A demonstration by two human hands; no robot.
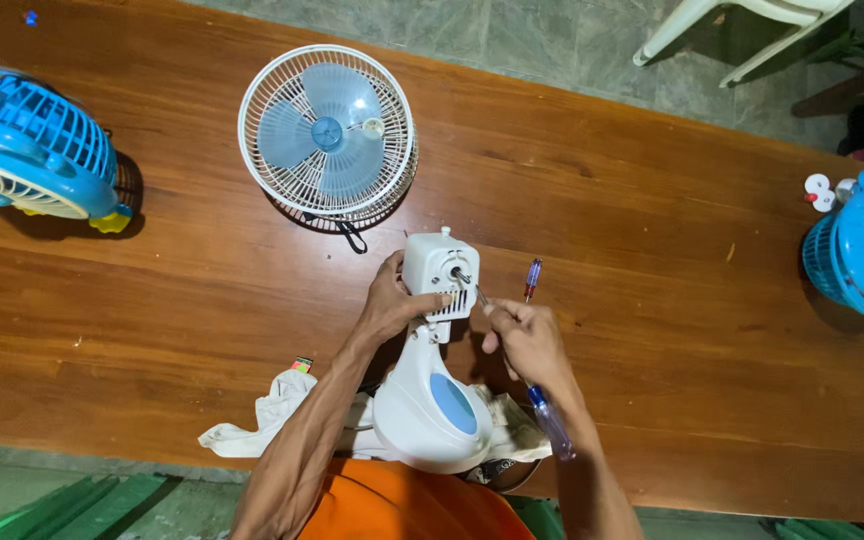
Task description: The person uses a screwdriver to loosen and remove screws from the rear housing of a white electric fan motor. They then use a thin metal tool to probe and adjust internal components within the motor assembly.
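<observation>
A: Fingers, left: were found wrapped round the white motor housing of a stripped fan, thumb laid across its front grille. The left hand was thus closed on the housing.

B: And the other hand?

A: The right hand was recorded pinched on a thin metal tool, its tip set just beside the motor shaft. A blue-handled screwdriver was seen under the right wrist, partly hidden; whether it was gripped could not be told.

B: Location of the fan body?

A: It was held near the table's front edge, the housing raised above its white base with a blue oval panel. The base was rested on a crumpled white cloth.

B: Enclosures and contents?

A: One white wire cage, laid flat on the wooden table beyond the hands; a pale blue three-blade propeller was contained in it. One blue grille fan was listed at the far left, one blue fan at the right edge. A second screwdriver, red and blue handled, was noted loose beside the right hand.
</observation>
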